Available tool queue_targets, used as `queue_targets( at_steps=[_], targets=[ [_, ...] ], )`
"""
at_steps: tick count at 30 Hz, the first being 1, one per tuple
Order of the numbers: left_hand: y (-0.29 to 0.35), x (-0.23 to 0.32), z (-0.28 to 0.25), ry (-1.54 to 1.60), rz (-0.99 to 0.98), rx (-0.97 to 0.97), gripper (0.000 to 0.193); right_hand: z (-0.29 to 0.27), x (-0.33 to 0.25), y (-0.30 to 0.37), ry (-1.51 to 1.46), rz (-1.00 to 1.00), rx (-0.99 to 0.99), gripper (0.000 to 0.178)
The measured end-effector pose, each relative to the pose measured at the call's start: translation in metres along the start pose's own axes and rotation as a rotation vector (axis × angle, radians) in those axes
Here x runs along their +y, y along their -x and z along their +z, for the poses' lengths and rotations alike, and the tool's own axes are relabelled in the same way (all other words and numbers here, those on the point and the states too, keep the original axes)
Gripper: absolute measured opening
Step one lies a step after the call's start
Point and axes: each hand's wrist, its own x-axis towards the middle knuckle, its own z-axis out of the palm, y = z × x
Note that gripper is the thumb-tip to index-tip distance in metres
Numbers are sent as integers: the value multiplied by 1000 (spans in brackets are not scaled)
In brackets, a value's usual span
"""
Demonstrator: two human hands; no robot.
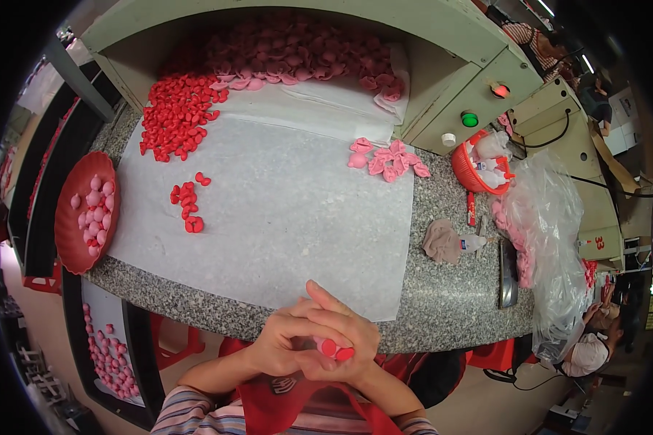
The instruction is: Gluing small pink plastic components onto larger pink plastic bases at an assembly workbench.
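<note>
Over the front edge of the stone worktop, my left hand (284,339) and my right hand (357,335) are closed together. Between them they hold a small pink piece with two red round ends (329,348); most of it is hidden by fingers. One finger of the clasped hands points up and away. Beyond my hands a white sheet (290,239) covers much of the worktop. A short row of small red pieces (189,199) lies on its left half, and several pink shell-shaped pieces (393,161) sit near its right edge.
A red dish (67,217) of pink round pieces stands at the left edge. Red pieces (170,119) and dark pink ones (290,47) are heaped inside the cabinet opening. At right are an orange basket (469,170) of bottles, a cloth (441,241), a phone (508,273) and clear plastic (551,217).
</note>
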Motion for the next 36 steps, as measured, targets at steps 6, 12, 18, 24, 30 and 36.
queue_targets(
  at_steps=[6, 12, 18, 24, 30, 36],
  targets=[
    [-1, -1, 3, 50, -10, 19, 30, -1, 1, -1, -16, -6, 3, 47],
    [-3, 7, 5, 240, -144, 69, 36, 4, 6, 4, -83, 46, 27, 60],
    [-2, 2, 5, 458, -198, 157, 42, -1, 2, 7, -167, 233, -71, 79],
    [-1, 4, 7, 389, -264, 207, 46, -2, 5, 6, -175, 238, -77, 85],
    [-5, 5, 5, 468, -375, 215, 49, -4, 0, 3, -167, 365, -125, 102],
    [-4, -2, -4, 762, -426, 231, 42, -10, -12, -1, -133, 569, -165, 101]
  ],
)
